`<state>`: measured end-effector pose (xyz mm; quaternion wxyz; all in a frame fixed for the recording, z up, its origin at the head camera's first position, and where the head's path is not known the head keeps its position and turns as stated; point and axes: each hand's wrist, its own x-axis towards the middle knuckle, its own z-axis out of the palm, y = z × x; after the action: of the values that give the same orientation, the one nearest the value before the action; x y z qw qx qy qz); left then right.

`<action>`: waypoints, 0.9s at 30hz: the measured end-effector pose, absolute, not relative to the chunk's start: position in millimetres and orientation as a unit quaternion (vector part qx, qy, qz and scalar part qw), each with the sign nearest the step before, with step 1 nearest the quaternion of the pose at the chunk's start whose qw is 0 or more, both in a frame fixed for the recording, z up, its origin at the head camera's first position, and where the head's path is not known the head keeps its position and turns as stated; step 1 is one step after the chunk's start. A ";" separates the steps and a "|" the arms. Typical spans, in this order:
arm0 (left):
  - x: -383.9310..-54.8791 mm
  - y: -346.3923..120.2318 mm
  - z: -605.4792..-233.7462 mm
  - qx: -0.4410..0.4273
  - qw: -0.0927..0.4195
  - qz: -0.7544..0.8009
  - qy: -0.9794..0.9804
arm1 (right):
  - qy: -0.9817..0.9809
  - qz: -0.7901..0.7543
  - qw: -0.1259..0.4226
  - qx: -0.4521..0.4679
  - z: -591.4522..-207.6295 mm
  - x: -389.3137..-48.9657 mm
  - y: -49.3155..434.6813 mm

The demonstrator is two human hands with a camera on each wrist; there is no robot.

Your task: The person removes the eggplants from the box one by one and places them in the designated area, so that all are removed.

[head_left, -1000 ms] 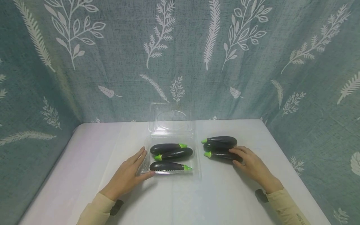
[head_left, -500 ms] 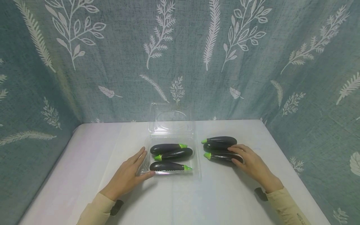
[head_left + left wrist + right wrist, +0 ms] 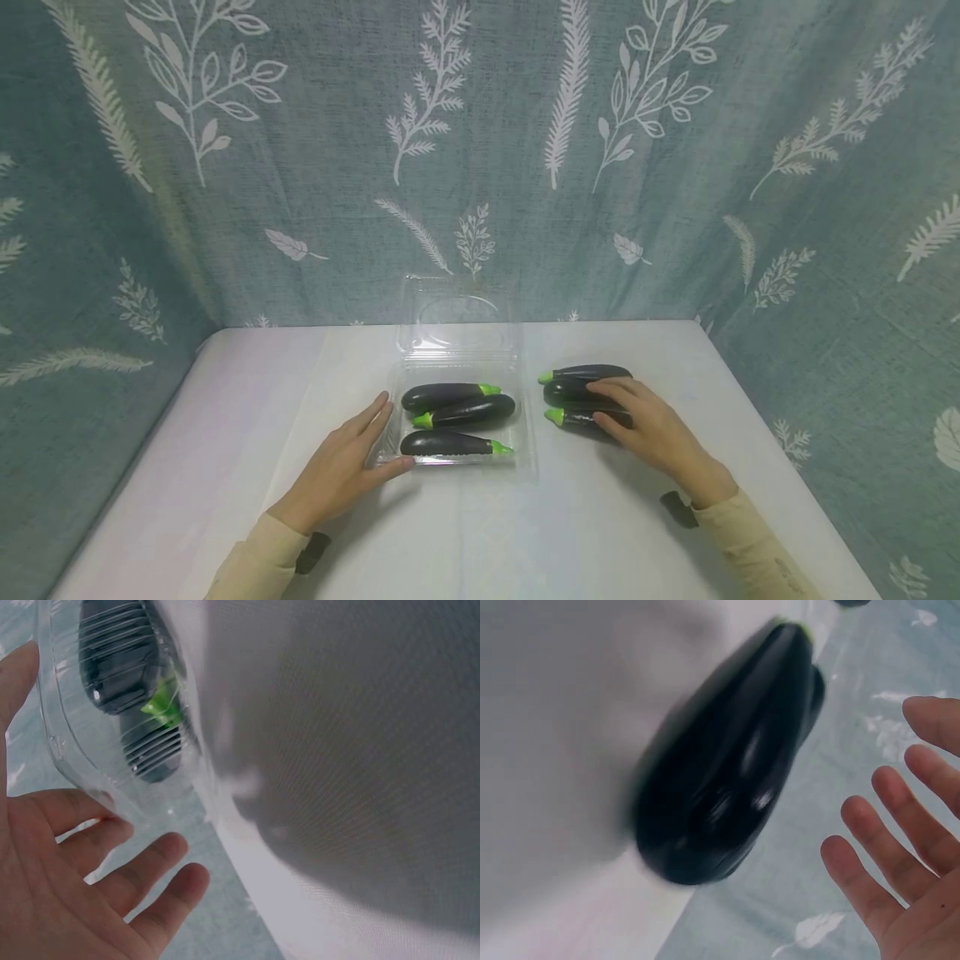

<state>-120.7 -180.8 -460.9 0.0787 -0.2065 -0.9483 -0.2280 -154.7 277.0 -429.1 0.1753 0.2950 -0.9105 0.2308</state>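
My left hand (image 3: 341,467) rests at the left side of a clear plastic clamshell container (image 3: 523,450), thumb near its front edge. In the left wrist view its fingers (image 3: 142,877) are spread and loosely bent by the container corner (image 3: 150,810). Inside lie three dark eggplants with green stems: a back one (image 3: 442,396), a middle one (image 3: 476,410) and a front one (image 3: 446,443). My right hand (image 3: 660,429) hovers over three more: a back eggplant (image 3: 592,371), a middle one (image 3: 566,392) and the nearest one (image 3: 720,772). Its fingers (image 3: 885,855) are spread, apart from that eggplant.
The container's lid (image 3: 457,317) stands open at the back, against the patterned curtain (image 3: 337,167). A white cloth (image 3: 480,533) covers the table. Curtain (image 3: 862,333) also borders the right side.
My right hand has shifted left and slightly up over the eggplants, covering more of the nearest two. The left hand and container have stayed in place.
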 end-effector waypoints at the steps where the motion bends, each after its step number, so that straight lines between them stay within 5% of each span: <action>1: -120.8 -180.7 -461.1 -0.207 0.079 -0.228 -0.948 | -0.911 0.232 0.171 0.295 -428.0 -154.9 273.8; 27: -120.8 -179.8 -458.9 -0.207 0.080 -0.224 -0.949 | -0.845 0.324 0.171 0.389 -405.1 -170.3 195.2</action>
<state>-120.8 -179.8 -458.9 0.0801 -0.2070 -0.9489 -0.2244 -170.3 195.2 -405.1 0.1707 0.3889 -0.8454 0.3237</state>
